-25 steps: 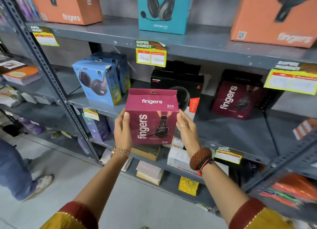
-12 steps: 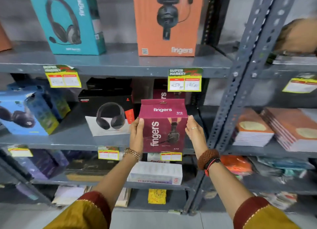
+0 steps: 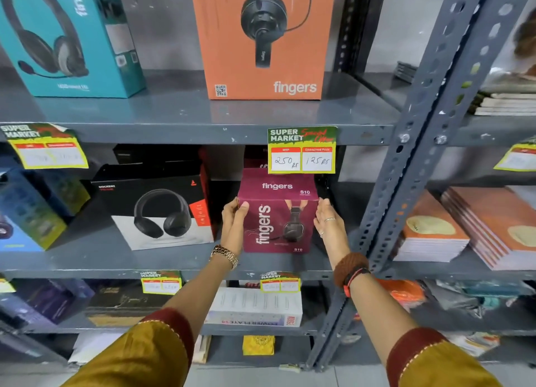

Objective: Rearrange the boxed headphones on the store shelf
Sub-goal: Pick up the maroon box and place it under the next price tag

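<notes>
Between my two palms, on the middle shelf, stands the maroon box, upright and face out, its base seemingly down on the shelf board just under the price tag. My left hand presses its left side with the fingers curled round the front edge; my right hand lies flat against the right side, fingers straight, so both are holding the box rather than spread wide. I judge this box nearly placed: it wants only squaring up and letting go, and whether other boxes need moving I cannot tell. Behind it another maroon pack shows in part. Just beside it on the left sits the black box, angled, leaving little room for my left hand. Close on the right rises the steel upright. Above stand the orange box and teal box.
</notes>
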Demonstrator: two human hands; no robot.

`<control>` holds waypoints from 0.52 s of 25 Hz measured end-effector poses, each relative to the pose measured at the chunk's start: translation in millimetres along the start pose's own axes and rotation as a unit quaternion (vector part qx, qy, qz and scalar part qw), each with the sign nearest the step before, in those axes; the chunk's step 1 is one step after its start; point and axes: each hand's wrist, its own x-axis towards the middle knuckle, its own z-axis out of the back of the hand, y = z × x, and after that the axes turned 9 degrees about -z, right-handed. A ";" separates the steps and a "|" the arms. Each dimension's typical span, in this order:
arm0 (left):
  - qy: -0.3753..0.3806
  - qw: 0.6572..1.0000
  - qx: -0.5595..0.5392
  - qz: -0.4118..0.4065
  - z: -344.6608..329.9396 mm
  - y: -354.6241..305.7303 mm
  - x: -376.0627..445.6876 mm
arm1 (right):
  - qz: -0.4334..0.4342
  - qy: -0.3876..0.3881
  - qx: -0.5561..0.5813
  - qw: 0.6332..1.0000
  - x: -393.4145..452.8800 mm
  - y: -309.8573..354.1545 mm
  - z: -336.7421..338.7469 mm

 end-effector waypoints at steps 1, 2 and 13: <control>0.000 1.000 0.001 0.000 -0.7 1.3 4.0 | 0.001 0.001 -0.003 1.000 2.9 -0.4 -0.8; -0.002 1.000 0.001 0.000 -1.5 2.9 6.8 | 0.000 0.001 -0.004 1.000 5.1 -0.8 -0.9; -0.008 1.000 -0.011 -0.014 -2.1 15.5 11.1 | 0.005 0.011 -0.004 1.000 9.8 -3.7 -1.2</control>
